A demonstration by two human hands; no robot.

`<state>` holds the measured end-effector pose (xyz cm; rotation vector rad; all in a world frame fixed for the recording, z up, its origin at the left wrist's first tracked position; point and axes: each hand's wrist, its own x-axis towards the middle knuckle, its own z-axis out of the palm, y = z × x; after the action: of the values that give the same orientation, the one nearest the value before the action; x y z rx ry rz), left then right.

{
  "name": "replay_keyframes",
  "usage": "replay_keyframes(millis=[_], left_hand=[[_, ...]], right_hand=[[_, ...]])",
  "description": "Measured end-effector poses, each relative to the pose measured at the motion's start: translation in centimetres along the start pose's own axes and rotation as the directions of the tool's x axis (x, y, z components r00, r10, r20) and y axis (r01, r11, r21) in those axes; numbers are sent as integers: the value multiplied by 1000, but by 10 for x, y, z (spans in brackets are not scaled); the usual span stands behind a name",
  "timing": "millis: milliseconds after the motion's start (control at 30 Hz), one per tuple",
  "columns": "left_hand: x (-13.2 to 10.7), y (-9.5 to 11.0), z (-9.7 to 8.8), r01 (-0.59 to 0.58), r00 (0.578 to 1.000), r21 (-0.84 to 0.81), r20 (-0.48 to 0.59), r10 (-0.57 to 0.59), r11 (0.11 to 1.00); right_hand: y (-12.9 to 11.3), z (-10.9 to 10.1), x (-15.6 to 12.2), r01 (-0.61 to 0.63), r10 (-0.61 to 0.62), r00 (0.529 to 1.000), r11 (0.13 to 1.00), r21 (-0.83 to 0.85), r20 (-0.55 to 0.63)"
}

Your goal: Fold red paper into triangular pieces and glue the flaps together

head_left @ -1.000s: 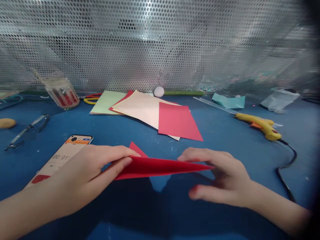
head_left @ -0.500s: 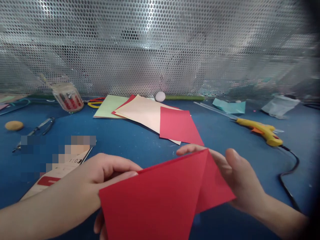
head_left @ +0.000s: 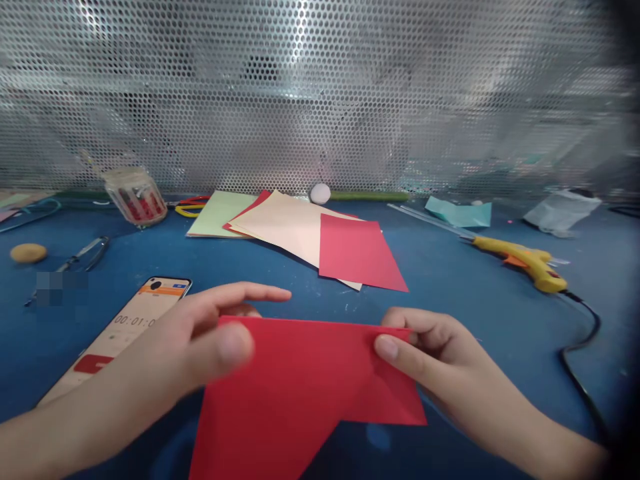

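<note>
A folded sheet of red paper [head_left: 280, 380] is held up in front of me, its folded edge running level along the top. My right hand [head_left: 440, 360] pinches the upper right corner, thumb in front and fingers behind. At the upper left corner is my left hand [head_left: 200, 340], its slightly blurred thumb over the front and some fingers behind the sheet. Its index finger stretches out above the edge. How firmly the left thumb presses cannot be made out. A smaller flap of the paper slants out at the lower right.
Beyond the paper lie a red square [head_left: 363, 253], cream sheets [head_left: 285, 223] and green sheets [head_left: 215, 217]. A phone [head_left: 135, 320] lies left, near a compass-like metal tool [head_left: 90, 253] and a glass jar [head_left: 135, 197]. A yellow glue gun [head_left: 525, 263] with a black cord is right.
The red paper has turned so its top edge is level. My right hand has closed on its right corner. My left thumb has come round to the front and the index finger has straightened.
</note>
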<state>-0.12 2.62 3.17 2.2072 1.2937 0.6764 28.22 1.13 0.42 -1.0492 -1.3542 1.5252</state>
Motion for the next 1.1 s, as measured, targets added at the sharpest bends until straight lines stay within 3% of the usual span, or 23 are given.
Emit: replay_keyframes(millis=[100, 233, 400, 700, 933, 1100], left_hand=[[2, 1, 4, 41, 998, -93, -36, -44, 995], [4, 1, 8, 40, 998, -42, -52, -42, 998], [7, -5, 10, 67, 997, -61, -39, -70, 996], [6, -1, 11, 189, 975, -135, -89, -201, 973], [11, 3, 11, 302, 947, -343, 3, -321, 890], [10, 13, 16, 168, 981, -298, -45, -190, 940]], right_hand=[[1, 1, 0, 68, -68, 998, 996, -63, -2], [6, -3, 1, 126, -133, 989, 985, -114, -59], [10, -9, 3, 89, -131, 984, 950, -298, -124], [5, -6, 1, 76, -139, 977, 935, -348, -160], [3, 0, 2, 105, -156, 983, 905, -411, -93], [4, 2, 2, 182, -205, 979, 821, -542, 18]])
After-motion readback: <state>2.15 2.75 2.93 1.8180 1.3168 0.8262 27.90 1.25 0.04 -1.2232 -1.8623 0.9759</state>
